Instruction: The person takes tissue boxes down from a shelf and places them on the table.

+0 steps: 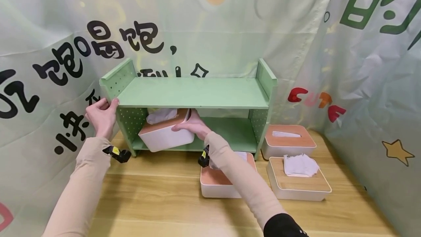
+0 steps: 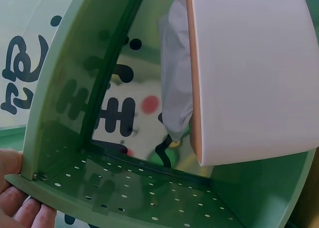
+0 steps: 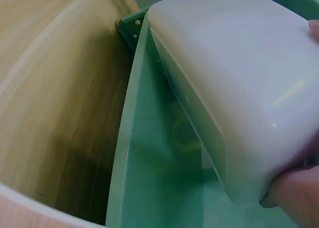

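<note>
My right hand grips one end of a white tissue box with a wooden lid, thumb on its front wall. The box is tilted and partly inside the lower level of a green two-tier shelf, above the lower board. A tissue sticks out of its lid. At the shelf's left side, my left hand holds the front edge of the perforated side panel, thumb on one side and fingers on the other. Part of the right hand is hidden in the right wrist view.
On the wooden table stand three more tissue boxes: one under the right forearm, one beside the shelf's right side, and one in front of that. Printed fabric hangs behind and on both sides.
</note>
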Motion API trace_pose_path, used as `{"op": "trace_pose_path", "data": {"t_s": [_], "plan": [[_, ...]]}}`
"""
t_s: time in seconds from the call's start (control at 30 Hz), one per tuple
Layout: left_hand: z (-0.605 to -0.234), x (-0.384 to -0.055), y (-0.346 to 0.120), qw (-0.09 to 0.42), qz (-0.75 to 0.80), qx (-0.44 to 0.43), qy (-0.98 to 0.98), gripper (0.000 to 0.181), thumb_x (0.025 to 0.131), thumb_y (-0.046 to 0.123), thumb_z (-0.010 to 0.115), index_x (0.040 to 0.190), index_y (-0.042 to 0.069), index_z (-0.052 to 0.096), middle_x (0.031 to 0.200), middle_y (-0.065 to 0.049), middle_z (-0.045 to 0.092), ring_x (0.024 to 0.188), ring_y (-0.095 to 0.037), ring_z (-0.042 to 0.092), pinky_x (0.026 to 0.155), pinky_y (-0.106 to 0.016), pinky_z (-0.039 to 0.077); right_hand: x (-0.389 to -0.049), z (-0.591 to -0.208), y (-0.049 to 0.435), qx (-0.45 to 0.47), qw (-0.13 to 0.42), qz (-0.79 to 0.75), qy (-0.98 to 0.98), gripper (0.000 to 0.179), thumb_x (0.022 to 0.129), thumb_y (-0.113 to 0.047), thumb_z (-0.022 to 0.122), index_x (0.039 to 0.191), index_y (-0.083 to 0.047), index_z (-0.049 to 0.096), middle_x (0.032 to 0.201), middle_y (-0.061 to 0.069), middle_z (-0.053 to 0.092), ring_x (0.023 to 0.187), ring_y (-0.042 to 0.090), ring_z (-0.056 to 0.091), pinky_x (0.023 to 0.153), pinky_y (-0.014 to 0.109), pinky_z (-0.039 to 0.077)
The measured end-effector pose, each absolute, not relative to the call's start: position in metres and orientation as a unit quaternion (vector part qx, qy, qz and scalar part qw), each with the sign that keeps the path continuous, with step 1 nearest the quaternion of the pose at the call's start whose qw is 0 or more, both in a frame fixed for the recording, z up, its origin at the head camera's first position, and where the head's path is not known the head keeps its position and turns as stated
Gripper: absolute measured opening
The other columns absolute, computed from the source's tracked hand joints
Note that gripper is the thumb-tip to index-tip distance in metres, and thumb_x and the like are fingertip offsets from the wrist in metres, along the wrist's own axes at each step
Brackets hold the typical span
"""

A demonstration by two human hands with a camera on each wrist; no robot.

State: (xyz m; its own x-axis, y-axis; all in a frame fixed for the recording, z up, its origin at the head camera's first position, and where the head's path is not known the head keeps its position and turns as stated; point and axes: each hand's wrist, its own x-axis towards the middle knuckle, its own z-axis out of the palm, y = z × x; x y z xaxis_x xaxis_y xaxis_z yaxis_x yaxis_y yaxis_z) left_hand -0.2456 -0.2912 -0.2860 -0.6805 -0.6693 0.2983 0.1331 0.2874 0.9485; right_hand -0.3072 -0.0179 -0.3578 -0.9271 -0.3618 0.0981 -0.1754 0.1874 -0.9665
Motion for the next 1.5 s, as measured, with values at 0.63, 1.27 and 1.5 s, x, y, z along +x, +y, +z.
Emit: {"op": "trace_pose_path", "data": {"t_s": [0.63, 1.27, 1.5], "plan": [[-0.284, -0.246, -0.293, 0.335, -0.584, 0.196, -0.713, 0.039, 0.09, 0.024, 0.075, 0.126, 0.009, 0.069, 0.064, 0.032, 0.056, 0.067, 0.009, 0.056, 0.075, -0.01, 0.044, -0.278, -0.347, -0.007, -0.135, 0.064, -0.639, 0.754, 0.128, 0.065, -0.018, 0.091, 0.162, -0.011, 0.009, 0.159, 0.017, 0.033, 0.126, 0.026, 0.053, 0.107, 0.037, 0.05], [-0.288, -0.247, -0.294, 0.342, -0.583, 0.185, -0.714, 0.04, 0.09, 0.022, 0.075, 0.126, 0.009, 0.069, 0.062, 0.034, 0.055, 0.064, 0.012, 0.058, 0.069, -0.006, 0.046, -0.237, -0.35, 0.002, -0.142, 0.038, -0.636, 0.758, 0.129, 0.064, -0.021, 0.092, 0.162, -0.014, 0.008, 0.169, 0.009, 0.016, 0.154, 0.025, 0.024, 0.126, 0.044, 0.027], [-0.287, -0.246, -0.294, 0.348, -0.574, 0.181, -0.719, 0.036, 0.089, 0.023, 0.075, 0.121, 0.006, 0.073, 0.061, 0.034, 0.057, 0.063, 0.01, 0.058, 0.067, -0.008, 0.046, -0.226, -0.35, 0.005, -0.134, 0.026, -0.645, 0.752, 0.128, 0.061, -0.017, 0.093, 0.161, -0.013, 0.014, 0.163, 0.012, 0.027, 0.145, 0.029, 0.035, 0.122, 0.045, 0.033]]}}
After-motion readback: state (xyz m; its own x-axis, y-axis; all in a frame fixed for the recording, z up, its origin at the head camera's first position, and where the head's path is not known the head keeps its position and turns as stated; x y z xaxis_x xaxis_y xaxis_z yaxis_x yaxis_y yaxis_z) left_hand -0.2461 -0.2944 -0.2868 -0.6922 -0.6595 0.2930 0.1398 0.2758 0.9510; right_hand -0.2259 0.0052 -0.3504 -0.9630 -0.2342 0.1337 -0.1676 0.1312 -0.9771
